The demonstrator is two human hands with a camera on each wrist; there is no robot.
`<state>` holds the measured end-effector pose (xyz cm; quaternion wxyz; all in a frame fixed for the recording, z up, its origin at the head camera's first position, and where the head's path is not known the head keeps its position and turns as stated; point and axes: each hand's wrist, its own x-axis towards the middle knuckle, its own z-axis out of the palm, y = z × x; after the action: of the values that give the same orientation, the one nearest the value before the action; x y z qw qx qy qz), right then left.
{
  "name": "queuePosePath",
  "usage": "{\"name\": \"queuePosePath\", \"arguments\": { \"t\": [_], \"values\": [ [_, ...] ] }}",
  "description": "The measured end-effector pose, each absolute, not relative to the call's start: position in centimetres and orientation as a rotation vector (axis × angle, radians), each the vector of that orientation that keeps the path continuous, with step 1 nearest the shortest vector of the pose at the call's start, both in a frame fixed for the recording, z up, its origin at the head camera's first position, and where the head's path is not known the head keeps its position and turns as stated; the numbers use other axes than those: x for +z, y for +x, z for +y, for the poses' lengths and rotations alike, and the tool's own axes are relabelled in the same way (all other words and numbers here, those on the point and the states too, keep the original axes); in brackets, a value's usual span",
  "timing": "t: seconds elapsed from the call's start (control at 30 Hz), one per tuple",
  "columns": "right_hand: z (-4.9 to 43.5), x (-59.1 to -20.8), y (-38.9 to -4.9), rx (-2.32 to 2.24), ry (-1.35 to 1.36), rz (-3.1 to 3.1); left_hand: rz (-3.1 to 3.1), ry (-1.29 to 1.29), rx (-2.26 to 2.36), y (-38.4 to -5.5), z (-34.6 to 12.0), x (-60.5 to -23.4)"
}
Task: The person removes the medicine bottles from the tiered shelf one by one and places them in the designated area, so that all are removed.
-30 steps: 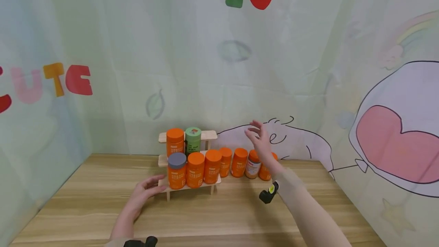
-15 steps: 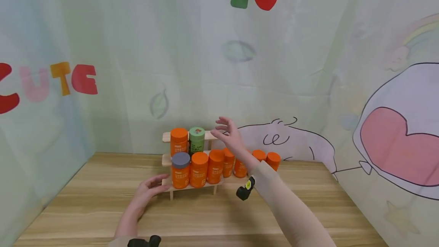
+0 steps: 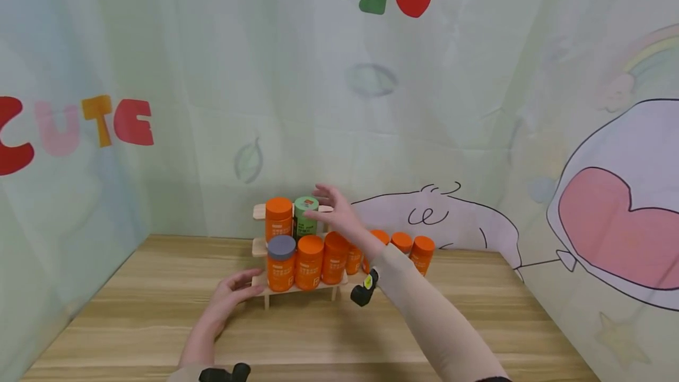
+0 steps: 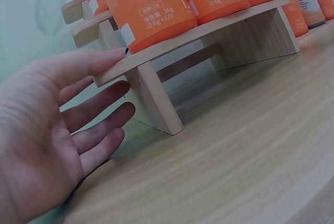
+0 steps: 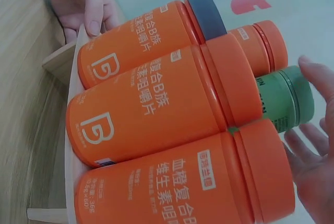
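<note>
A stepped wooden rack (image 3: 260, 247) stands on the table with jars on its steps. My left hand (image 3: 225, 299) holds the rack's lower left end, thumb on the top edge and fingers beneath in the left wrist view. My right hand (image 3: 342, 216) is around the right side of a green jar (image 3: 306, 221) on the top step, thumb and fingers spread; firm contact cannot be made out. An orange jar (image 3: 278, 217) stands left of the green one. On the lowest step are a grey-lidded orange jar (image 3: 281, 267) and two orange-lidded jars, the middle one (image 3: 309, 264) nearest it.
Several orange-lidded jars, one at the right end (image 3: 422, 252), stand in a row on the table right of the rack, partly behind my right forearm. A printed cloth (image 3: 297, 105) hangs behind the wooden table (image 3: 159, 311).
My right hand has moved left from above the row of jars to the green jar on the top step. The left hand stays at the rack's end.
</note>
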<state>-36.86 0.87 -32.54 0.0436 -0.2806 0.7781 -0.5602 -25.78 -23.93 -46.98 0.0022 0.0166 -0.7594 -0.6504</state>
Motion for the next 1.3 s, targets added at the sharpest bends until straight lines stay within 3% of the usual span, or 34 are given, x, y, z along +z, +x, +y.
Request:
{"name": "queuePosePath", "arguments": {
  "t": [1.3],
  "values": [
    [1.2, -33.1, -37.3, -1.683, -0.847, 2.471, -2.378, 0.055, -2.036, -25.8, -23.8, -46.9]
  ]
}}
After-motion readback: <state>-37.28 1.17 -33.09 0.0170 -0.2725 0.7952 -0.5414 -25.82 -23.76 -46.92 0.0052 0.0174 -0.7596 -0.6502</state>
